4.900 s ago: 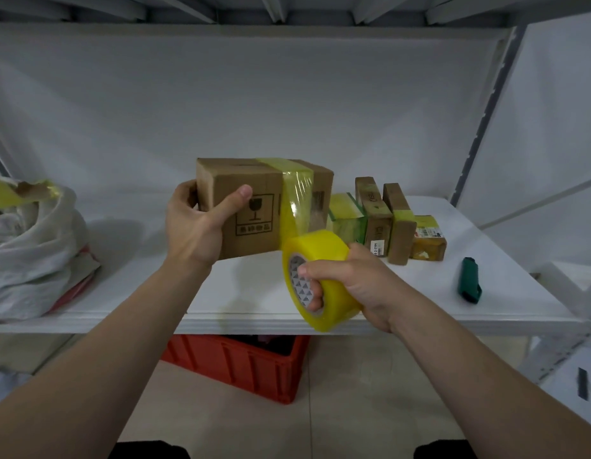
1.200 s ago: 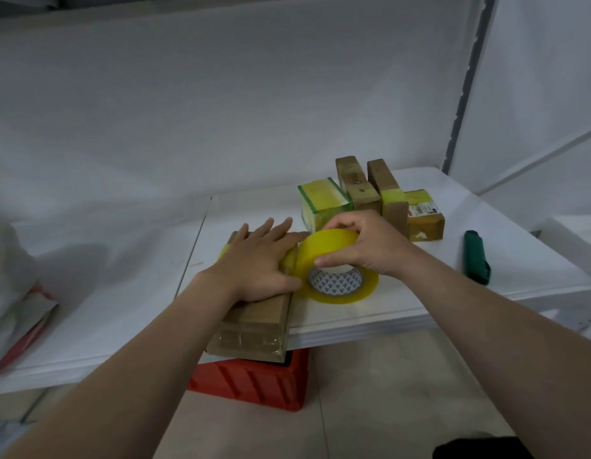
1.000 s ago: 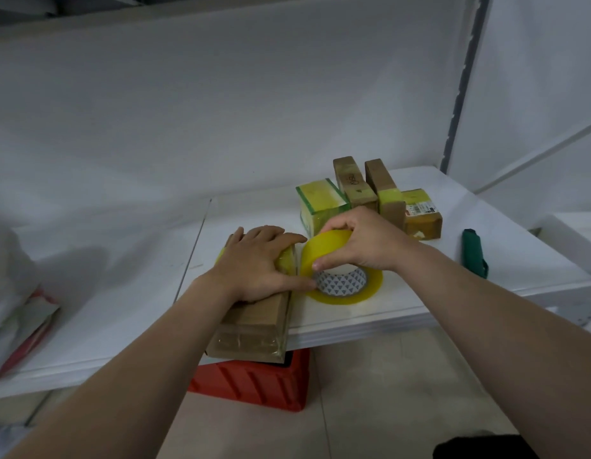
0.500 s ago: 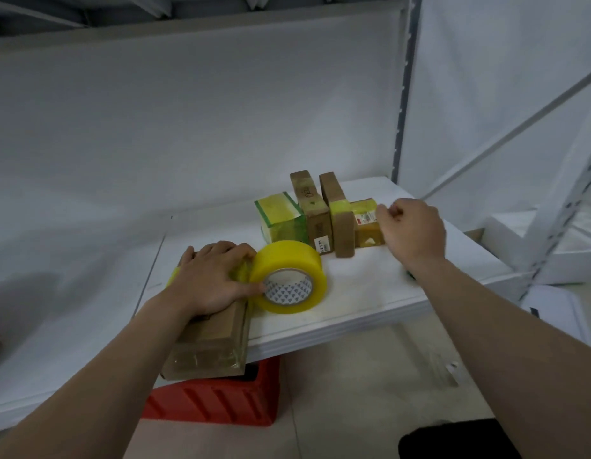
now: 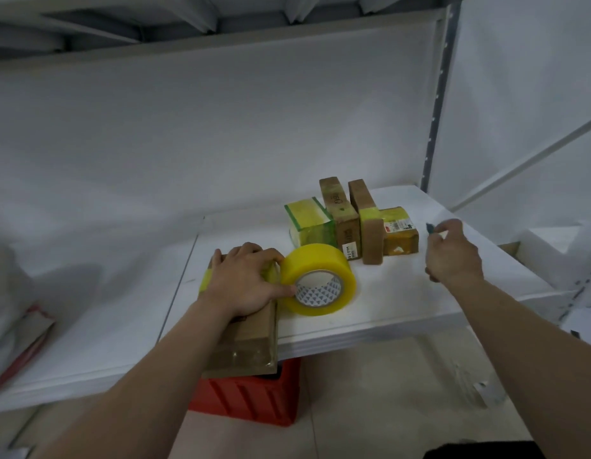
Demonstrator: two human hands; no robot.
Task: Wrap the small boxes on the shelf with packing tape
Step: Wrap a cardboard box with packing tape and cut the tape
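A brown cardboard box (image 5: pixel 247 346) with a yellow tape band lies on the white shelf (image 5: pixel 403 293), its near end over the front edge. My left hand (image 5: pixel 244 279) presses down on the box, thumb against the yellow tape roll (image 5: pixel 317 260), which stands on edge beside it. To the right, my right hand (image 5: pixel 453 256) grips a dark green cutter (image 5: pixel 430 226); only its tip shows. Behind the roll stand taped small boxes: a green-edged one (image 5: pixel 307 217), two upright brown ones (image 5: pixel 340 210) and a low labelled one (image 5: pixel 400 236).
A red crate (image 5: pixel 254 399) sits on the floor under the shelf. A white bag with red underneath (image 5: pixel 9 293) lies at the far left. A perforated shelf upright (image 5: pixel 436 111) rises at the back right, with white foam pieces (image 5: pixel 552 246) beyond it.
My right hand let go of the tape roll, went right and picked up the green cutter. My left hand stayed on the box, now steadying the upright roll. The view turned right.
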